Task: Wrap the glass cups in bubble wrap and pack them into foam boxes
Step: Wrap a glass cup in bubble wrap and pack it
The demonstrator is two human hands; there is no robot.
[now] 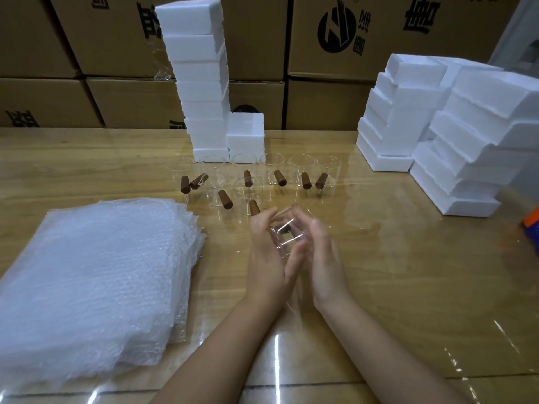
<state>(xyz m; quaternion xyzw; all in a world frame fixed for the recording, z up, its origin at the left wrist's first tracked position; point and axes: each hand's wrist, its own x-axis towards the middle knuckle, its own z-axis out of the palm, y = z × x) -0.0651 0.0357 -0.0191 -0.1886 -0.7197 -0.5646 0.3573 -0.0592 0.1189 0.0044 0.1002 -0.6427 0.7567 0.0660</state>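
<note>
Table (379, 272) glossy wood; foam boxes (201, 83) stacked; cartons (116, 39) behind.

Warehouse packing bench; stacked cartons (329, 48) behind.

You have one view, from a wide-angle camera worn on your head. It faces forward and tilts down, looking from your side of the worktop (393, 272) toward its far edge, where stacked cardboard boxes (326, 97) close off the view. The camera sits near: your forearms enter from the bottom of the frame, and your left hand (268, 255) and right hand (325, 255) meet just below the middle. The worktop runs past the frame on the left and right. The tall foam stack (201, 83) at the far edge appears to lean.
</note>
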